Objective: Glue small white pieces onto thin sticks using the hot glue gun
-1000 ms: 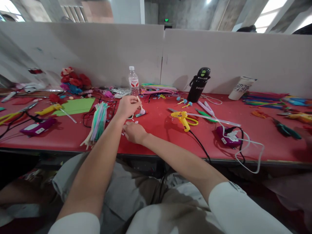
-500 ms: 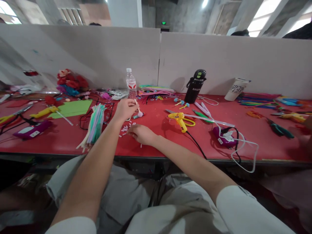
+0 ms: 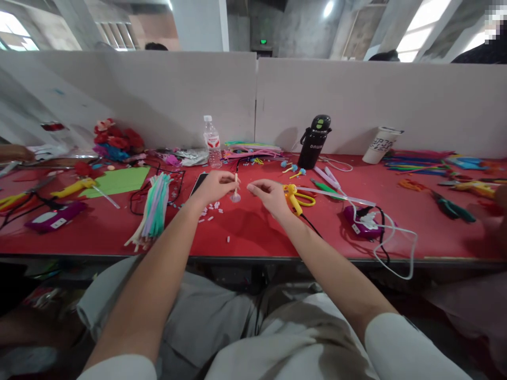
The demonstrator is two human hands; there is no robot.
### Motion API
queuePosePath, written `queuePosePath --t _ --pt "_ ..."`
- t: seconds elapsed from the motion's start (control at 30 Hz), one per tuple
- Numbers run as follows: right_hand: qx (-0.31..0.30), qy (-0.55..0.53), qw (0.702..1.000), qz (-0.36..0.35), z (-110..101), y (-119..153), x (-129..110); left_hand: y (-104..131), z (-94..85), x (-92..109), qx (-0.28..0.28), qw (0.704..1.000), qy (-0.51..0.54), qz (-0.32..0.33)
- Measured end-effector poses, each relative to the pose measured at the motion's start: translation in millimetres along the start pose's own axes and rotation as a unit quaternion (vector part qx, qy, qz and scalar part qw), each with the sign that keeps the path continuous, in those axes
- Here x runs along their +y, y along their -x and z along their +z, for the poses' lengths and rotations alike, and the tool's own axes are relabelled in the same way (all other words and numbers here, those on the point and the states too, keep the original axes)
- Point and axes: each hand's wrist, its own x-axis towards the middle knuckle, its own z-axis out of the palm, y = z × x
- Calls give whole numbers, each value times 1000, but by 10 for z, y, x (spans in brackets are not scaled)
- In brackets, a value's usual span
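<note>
My left hand (image 3: 217, 188) pinches a thin pale stem with a small lilac head (image 3: 235, 198) pointing down, like a little pipe-cleaner flower, held above the red table. Facing it on the right, my right hand (image 3: 268, 194) has thumb and fingertips pressed together; anything between them is too small to make out. Small pale pink cut pieces (image 3: 214, 206) lie scattered below my left hand, with a single piece nearer the front edge. Just right of my right hand, a yellow glue gun (image 3: 292, 198) lies partly hidden behind it. A dark phone (image 3: 197, 183) sits partly under my left hand.
Pastel pipe cleaners (image 3: 157, 203) lie left of my left forearm. A water bottle (image 3: 213, 142), black flask (image 3: 315, 141) and paper cup (image 3: 381, 145) stand along the partition. Small blue-headed flowers (image 3: 302, 172) lie near the flask. A purple power box (image 3: 362, 224) with cables sits right.
My right hand has risen from the pink pieces and moved right, toward the glue gun. My left hand has shifted slightly right and down with the lilac-headed stem, uncovering the phone.
</note>
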Motion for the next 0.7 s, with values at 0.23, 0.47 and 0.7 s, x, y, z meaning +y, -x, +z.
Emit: queuePosePath --t 0.23,0.47,0.7 --pt "21 -59 997 48 23 -17 95 62 151 112 -61 998 -12 12" --pt "28 -67 996 53 12 2 78 76 160 96 -74 997 -3 17" --pt "-31 -92 990 99 -2 7 134 96 203 172 -64 998 -18 23"
